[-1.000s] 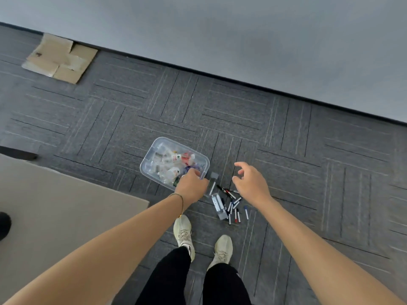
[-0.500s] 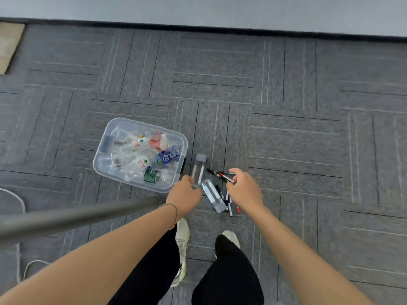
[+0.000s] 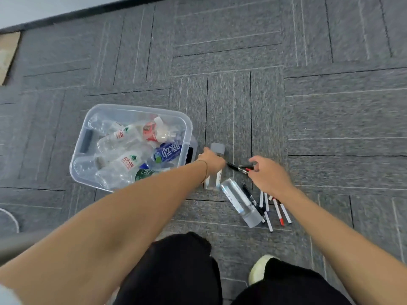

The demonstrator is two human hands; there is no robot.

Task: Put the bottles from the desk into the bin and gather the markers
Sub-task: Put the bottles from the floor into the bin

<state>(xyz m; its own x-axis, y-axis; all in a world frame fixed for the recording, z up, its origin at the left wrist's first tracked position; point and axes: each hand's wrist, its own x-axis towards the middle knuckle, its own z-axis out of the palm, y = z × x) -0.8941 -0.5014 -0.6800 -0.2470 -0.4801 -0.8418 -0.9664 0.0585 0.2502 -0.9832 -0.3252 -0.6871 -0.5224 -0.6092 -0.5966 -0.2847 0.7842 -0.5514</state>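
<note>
My left hand (image 3: 211,160) has its grip closed around a clear bottle with a grey cap (image 3: 217,150) lying on the carpet (image 3: 242,51) just right of the clear bin (image 3: 132,110), which holds several bottles. My right hand (image 3: 269,176) pinches a black marker (image 3: 239,167), while 1 more bottle (image 3: 239,201) and a loose row of markers (image 3: 276,210) lie below it.

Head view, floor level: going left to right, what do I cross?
Bin → left hand → black pen → right hand → red-tipped marker.
</note>
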